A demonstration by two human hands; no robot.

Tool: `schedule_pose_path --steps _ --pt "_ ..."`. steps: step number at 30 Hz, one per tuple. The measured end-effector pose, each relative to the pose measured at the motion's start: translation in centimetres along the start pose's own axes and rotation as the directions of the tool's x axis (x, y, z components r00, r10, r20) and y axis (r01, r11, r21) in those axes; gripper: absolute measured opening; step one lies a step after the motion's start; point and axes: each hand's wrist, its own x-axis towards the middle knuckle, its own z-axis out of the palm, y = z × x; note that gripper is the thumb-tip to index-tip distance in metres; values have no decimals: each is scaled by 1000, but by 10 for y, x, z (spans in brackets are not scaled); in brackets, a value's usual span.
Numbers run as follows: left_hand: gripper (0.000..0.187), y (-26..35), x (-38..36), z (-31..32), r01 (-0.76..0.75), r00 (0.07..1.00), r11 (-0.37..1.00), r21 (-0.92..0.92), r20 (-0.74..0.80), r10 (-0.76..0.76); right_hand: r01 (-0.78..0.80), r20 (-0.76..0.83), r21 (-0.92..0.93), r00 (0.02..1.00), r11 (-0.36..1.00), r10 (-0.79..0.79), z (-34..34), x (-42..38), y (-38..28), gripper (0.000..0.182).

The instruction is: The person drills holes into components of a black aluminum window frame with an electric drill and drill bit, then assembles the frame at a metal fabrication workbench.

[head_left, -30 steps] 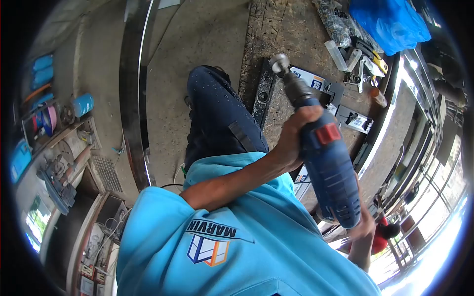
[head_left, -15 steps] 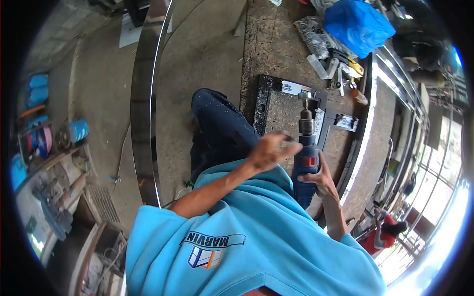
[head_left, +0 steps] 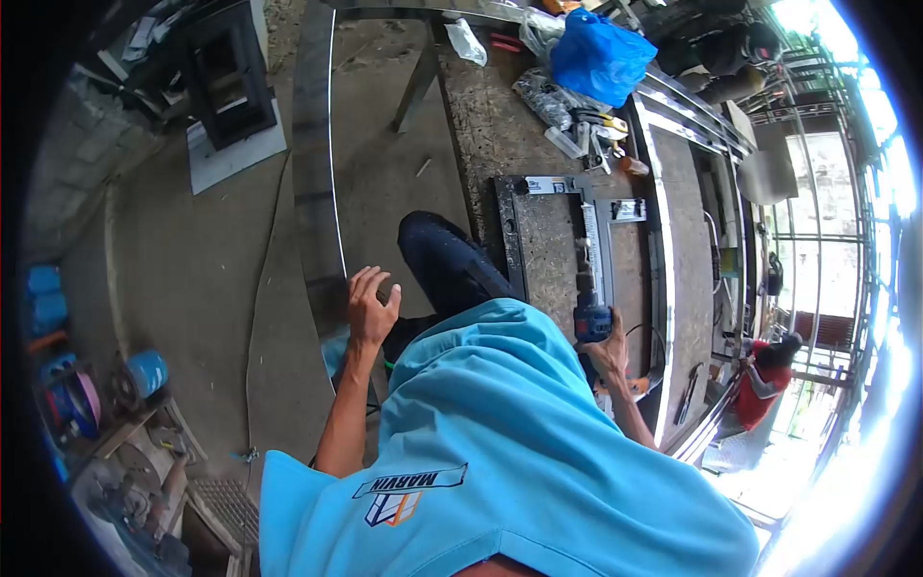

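My right hand [head_left: 608,354] is wrapped around a blue power drill [head_left: 593,323], held in front of my waist at the bench edge. Its chuck and bit [head_left: 585,269] point away from me, over a grey flat bar with printed labels [head_left: 598,255]. Out to the left, my left hand [head_left: 370,306] hangs in the air with fingers apart and holds nothing, near a long shiny metal profile [head_left: 335,154]. On the bench lies a dark flat bar [head_left: 512,240], joined at a corner to a labelled piece [head_left: 548,186].
Hand tools [head_left: 598,135], a blue plastic bag [head_left: 604,58] and a bag of small parts [head_left: 543,96] lie on the worn bench [head_left: 481,106]. Long metal profiles [head_left: 663,240] run along its right side. A person in red [head_left: 764,385] is farther right.
My left hand has moved away from the drill, out to the left, and its fingers have spread. My right hand still grips the drill, now more foreshortened. The whole view has shifted.
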Motion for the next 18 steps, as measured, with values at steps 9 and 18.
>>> schedule_pose_path --steps 9,18 --pt "25 -3 1 -11 -22 999 977 -213 -46 13 -307 -180 -19 937 951 299 38 -48 81 99" --pt "21 -1 -6 2 -40 999 998 -52 -29 39 -404 -225 -16 893 915 391 37 -120 101 80"
